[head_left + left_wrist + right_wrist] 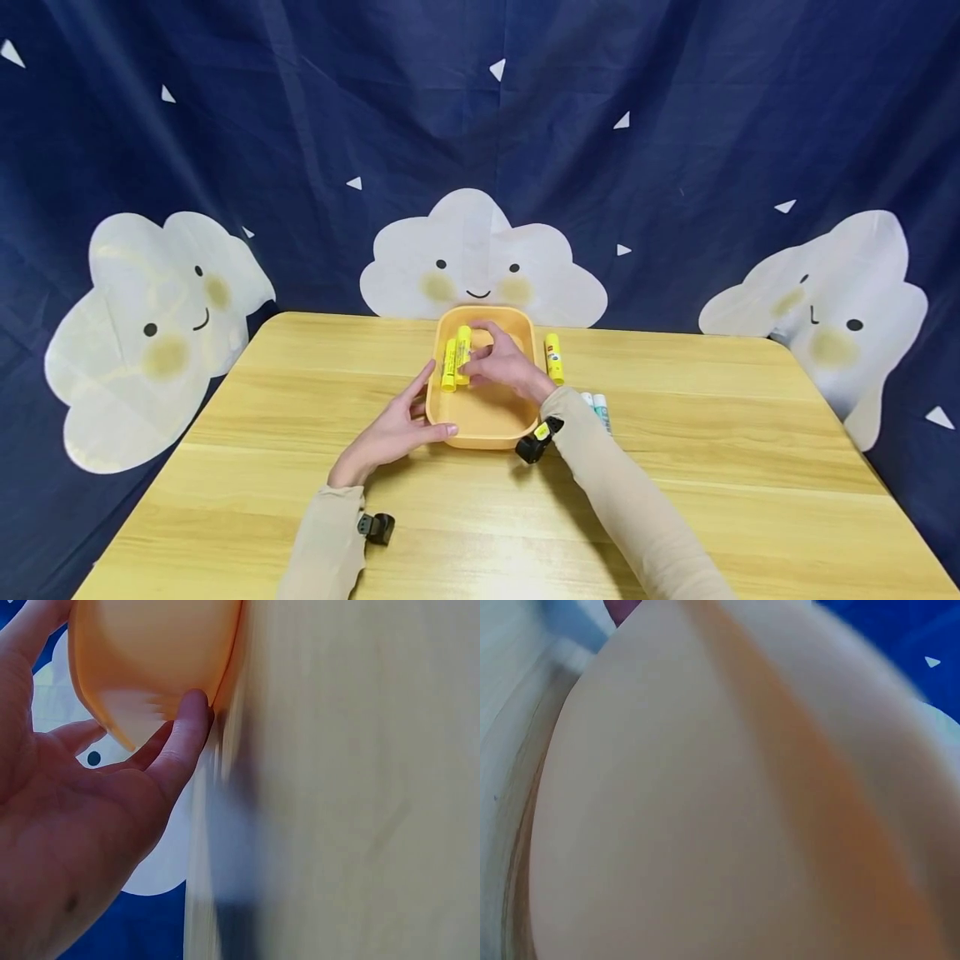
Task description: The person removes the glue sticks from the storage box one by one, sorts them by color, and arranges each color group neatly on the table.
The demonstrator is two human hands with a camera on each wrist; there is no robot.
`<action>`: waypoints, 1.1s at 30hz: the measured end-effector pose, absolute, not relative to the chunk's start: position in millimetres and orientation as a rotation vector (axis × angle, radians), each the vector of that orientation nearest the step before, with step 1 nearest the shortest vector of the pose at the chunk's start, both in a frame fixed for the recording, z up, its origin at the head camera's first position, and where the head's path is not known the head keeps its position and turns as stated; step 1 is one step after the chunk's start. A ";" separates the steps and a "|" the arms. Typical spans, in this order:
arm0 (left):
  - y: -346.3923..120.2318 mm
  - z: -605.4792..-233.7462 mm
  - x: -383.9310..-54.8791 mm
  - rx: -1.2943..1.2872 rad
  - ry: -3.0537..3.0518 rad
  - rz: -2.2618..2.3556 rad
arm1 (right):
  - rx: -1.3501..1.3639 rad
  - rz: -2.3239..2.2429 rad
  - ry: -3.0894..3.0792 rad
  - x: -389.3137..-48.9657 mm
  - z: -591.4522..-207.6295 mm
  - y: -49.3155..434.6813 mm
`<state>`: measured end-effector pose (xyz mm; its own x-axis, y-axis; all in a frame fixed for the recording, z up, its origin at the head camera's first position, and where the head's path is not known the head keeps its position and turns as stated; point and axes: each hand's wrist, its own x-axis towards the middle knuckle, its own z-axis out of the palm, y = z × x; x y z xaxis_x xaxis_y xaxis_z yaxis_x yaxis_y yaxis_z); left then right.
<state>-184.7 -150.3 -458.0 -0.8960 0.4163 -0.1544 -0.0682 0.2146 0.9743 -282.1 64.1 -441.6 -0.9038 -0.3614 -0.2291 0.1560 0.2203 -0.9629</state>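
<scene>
An orange plastic bin (487,414) stands on the table, two yellow glue sticks inside it. My left hand (390,429) holds the bin's near left corner, thumb against the front wall and fingers along the left side; the left wrist view shows this hand (97,802) close against the bin (161,645). Reaching over the bin's right side, my right hand (504,360) pinches one yellow glue stick (463,343) inside. Its neighbour, another yellow glue stick (449,367), lies just to the left. In the right wrist view the bin's blurred orange rim (817,802) crosses the picture and that hand's fingers are hidden.
Right of the bin, another yellow glue stick (553,358) lies on the wooden table (712,442). Two white-capped sticks (602,410) lie nearer, partly behind my right sleeve (622,492). A dark blue curtain (480,142) with clouds hangs behind the table's back edge.
</scene>
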 end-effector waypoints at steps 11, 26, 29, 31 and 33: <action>-148.7 -456.8 -185.0 0.312 2.144 1.700 | -0.231 -1.817 2.052 -275.4 -427.3 70.9; -148.8 -455.4 -182.6 0.294 2.163 1.697 | -0.289 -1.835 2.115 -264.2 -411.6 92.3; -148.9 -455.4 -182.6 0.296 2.144 1.716 | -0.272 -1.848 2.117 -260.8 -406.5 97.9; -149.0 -455.6 -182.8 0.303 2.131 1.726 | -0.272 -1.860 2.118 -259.1 -403.4 102.0; -149.0 -455.8 -182.9 0.309 2.127 1.731 | -0.269 -1.872 2.123 -257.8 -400.4 106.6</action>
